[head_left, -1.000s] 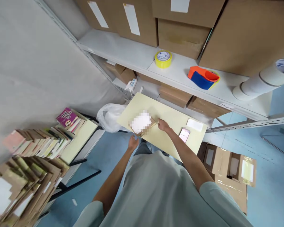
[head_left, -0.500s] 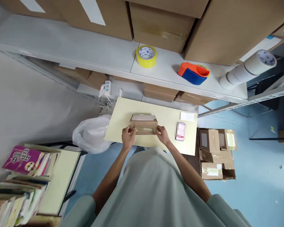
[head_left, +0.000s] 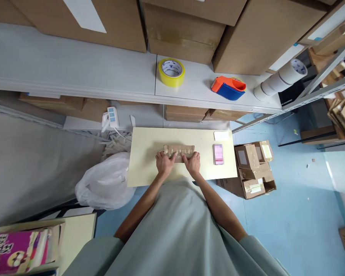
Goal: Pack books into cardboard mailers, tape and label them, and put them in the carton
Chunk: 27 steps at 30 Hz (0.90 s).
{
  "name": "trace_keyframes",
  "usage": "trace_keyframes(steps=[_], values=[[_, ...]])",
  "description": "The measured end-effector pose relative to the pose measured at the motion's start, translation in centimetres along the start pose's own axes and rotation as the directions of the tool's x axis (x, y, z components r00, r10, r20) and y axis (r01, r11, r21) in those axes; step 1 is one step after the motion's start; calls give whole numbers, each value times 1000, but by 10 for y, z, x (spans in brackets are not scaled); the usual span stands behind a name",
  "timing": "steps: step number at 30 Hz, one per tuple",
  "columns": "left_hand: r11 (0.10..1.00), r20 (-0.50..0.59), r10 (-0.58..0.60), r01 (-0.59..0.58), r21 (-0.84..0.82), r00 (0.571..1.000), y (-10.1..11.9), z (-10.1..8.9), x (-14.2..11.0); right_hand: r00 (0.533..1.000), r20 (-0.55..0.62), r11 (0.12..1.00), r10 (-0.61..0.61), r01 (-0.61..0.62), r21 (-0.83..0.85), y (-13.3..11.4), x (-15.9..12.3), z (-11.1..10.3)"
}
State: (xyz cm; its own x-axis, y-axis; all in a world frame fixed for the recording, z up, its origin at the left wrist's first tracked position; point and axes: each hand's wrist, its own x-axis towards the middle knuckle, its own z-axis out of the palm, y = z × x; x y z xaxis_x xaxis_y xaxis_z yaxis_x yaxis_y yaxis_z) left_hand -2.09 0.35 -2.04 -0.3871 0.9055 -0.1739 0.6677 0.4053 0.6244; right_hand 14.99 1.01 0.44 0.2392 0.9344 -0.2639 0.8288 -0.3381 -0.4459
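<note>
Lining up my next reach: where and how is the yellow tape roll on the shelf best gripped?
Probably pinch the near wall of the yellow tape roll, coming from above and the open front. It lies flat on the shelf, hole up, with a cardboard box behind.

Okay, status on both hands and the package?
Left hand and right hand on small taped package, thumbs on its top. Package on pale tabletop. Phone off to the right, clear of both.

I've turned the cardboard package [head_left: 179, 148] so its white label has gone from view, and my left hand [head_left: 165, 163] and right hand [head_left: 192, 163] have moved inward from its ends.
</note>
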Motion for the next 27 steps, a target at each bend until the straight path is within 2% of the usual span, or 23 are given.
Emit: trace_keyframes(steps=[6,11,16,21,24,27], values=[[999,198,37,-29,-40,979,-28,-22,22,996,64,966,-55,37,254,33,8,-19],[996,311,63,-38,-84,948,-38,-36,33,997,67,971,-46,29,238,36,7,-25],[982,345,153,-104,-155,926,-42,-49,32,999,47,973,-17,5,232,29,2,-27],[951,314,253,-176,-253,915,-35,-54,35,997,-8,951,-74,73,299,32,5,-38],[938,305,241,-140,-316,922,-31,-48,30,998,-10,938,-60,60,341,39,6,-40],[951,342,174,-67,-303,924,-33,-39,15,999,53,943,5,-22,333,48,1,-33]])
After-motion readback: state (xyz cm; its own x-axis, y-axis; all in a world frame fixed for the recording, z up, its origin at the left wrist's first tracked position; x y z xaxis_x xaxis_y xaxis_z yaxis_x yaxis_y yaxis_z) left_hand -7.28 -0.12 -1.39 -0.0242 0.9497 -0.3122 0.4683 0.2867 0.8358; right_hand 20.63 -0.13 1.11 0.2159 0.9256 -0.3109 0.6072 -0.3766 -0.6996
